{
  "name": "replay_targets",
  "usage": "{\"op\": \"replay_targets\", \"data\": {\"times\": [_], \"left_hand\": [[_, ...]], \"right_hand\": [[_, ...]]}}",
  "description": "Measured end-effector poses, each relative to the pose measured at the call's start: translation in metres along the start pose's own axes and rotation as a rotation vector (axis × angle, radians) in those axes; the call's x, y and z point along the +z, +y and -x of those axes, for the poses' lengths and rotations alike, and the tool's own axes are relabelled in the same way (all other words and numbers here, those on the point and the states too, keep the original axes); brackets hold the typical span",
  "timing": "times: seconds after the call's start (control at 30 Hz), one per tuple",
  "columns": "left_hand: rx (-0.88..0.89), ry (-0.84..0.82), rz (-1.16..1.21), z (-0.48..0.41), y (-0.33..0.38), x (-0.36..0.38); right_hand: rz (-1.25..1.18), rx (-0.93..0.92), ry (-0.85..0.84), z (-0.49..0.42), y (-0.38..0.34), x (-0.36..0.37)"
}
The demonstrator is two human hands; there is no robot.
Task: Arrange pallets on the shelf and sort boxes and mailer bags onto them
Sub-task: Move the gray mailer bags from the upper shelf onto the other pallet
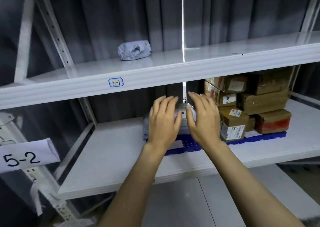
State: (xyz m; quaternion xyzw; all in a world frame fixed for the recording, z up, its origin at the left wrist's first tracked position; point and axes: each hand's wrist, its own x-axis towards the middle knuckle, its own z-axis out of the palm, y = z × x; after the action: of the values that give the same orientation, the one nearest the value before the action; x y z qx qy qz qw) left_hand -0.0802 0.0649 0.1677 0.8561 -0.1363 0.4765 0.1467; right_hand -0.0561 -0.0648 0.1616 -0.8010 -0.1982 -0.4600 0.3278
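From my remote seat I see both hands reaching into the lower shelf (112,148). The left hand (164,121) and the right hand (202,119) lie side by side, fingers straight and a little spread, on a low stack of grey mailer bags (146,128). Each grip is open: the palms rest flat on the bags and I see no finger curled around anything.

The hands cover most of the stack, so I cannot count the bags. Only its left edge and a small part between the thumbs are visible. The stack sits on the left part of a blue pallet (188,145), of which only the front strip shows.

On the right part of the same pallet stand brown cardboard boxes (242,105), piled in about three layers, just beside the right hand. Their labels are too blurred to read, except the number 30 on one. The shelf above cuts off the top row.

On the upper shelf (207,53) one crumpled grey mailer bag (134,50) lies alone, well apart from the hands. A small tag (116,82) on its front edge seems to read 5-1. At the left a paper sign (26,157) reads 5-2.
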Motion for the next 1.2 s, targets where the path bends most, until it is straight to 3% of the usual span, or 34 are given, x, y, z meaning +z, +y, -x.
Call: {"op": "replay_targets", "data": {"times": [0.2,0.43,0.8,1.2], "left_hand": [[0.122,0.174,-0.069,-0.036,0.011,-0.049],[0.116,0.232,-0.18,-0.091,-0.015,-0.089],[-0.022,0.029,-0.352,-0.172,-0.082,-0.11],[-0.08,-0.267,-0.597,-0.242,-0.127,-0.067]], "right_hand": [[0.032,-0.144,0.155,-0.038,-0.036,-0.028],[0.037,-0.227,0.134,-0.106,-0.068,-0.033],[0.159,-0.235,-0.175,-0.207,-0.104,0.02],[0.298,-0.128,-0.414,-0.254,-0.09,0.08]]}}
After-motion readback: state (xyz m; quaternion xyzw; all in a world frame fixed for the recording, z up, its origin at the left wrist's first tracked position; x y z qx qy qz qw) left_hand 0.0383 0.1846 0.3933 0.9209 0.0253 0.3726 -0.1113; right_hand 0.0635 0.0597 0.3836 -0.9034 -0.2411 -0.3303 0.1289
